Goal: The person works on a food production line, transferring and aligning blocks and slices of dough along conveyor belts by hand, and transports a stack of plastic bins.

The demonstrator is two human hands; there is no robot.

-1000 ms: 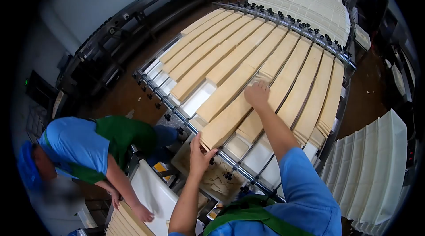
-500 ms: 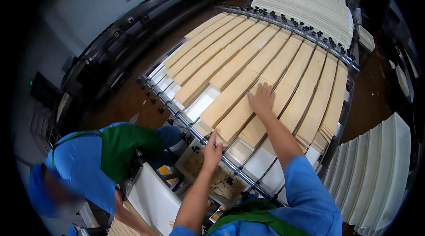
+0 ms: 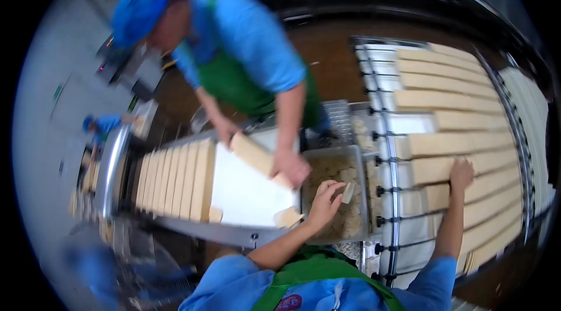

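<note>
My left hand [image 3: 325,201] is raised over a bin [image 3: 363,217] of broken pale pieces. At its thumb and fingertips is a small, thin cream-coloured piece [image 3: 349,193], apparently pinched there. Out on the rack, my right hand [image 3: 461,174] lies on a long cream-coloured slab [image 3: 431,169], fingers bent down onto it; their tips are hard to make out. More such slabs [image 3: 473,141] lie side by side over white trays [image 3: 414,123].
Across the bin, a co-worker [image 3: 251,48] holds another slab [image 3: 252,154] above a white surface [image 3: 236,194]. A row of slabs [image 3: 175,179] stands at its left. A metal rail [image 3: 392,194] with black knobs borders the rack's near end.
My view has swung left. My left hand has left the slab's end and is over the bin with a small piece. My right hand, flat before, now has bent fingers.
</note>
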